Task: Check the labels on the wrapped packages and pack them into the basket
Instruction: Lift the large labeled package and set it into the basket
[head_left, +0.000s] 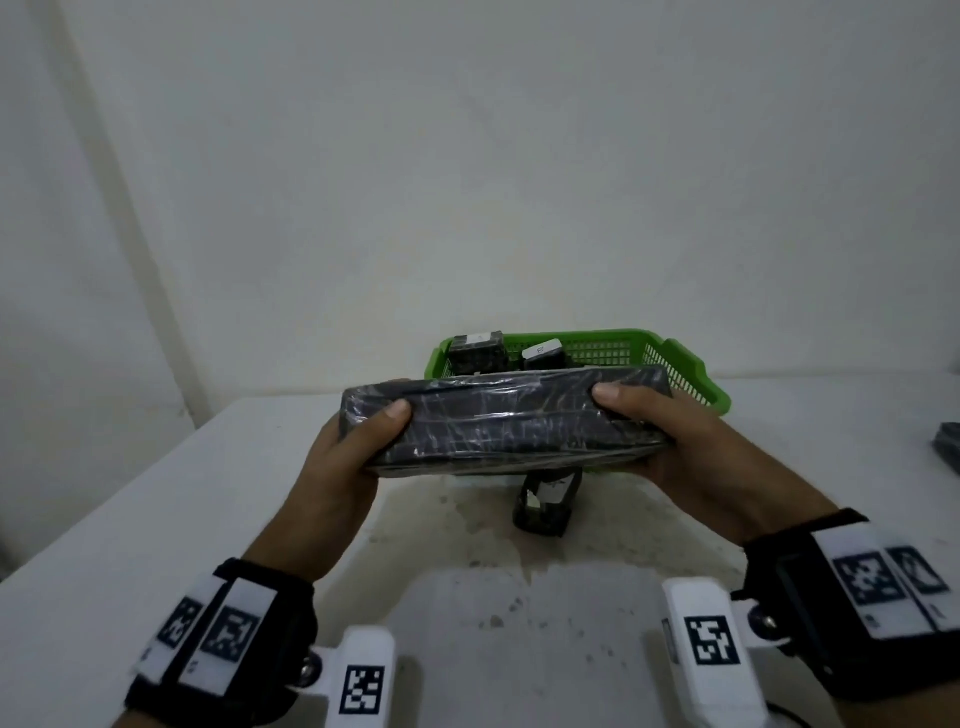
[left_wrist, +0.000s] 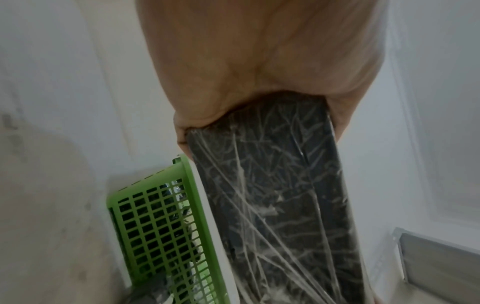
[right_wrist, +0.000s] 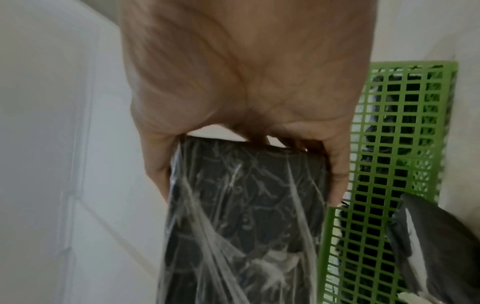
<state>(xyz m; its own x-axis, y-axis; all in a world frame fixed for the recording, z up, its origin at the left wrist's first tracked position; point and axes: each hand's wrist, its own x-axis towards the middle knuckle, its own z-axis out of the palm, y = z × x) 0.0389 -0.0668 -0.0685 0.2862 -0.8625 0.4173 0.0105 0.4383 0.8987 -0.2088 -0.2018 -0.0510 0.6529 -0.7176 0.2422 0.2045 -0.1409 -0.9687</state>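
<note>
White table (head_left: 130, 519): both hands grip crinkly wrapped package (head_left: 498, 421) (slab-shaped)

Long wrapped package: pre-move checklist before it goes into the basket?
1. Left hand grips its end: ok.
2. Right hand grips the other end: ok.
3. Label on the long package checked: cannot tell, none shows on the faces in view.
4. Room in the green basket: cannot tell; two small packages already stand at its left end.
5. Table finished: not ok, another small package lies under the held one.
</note>
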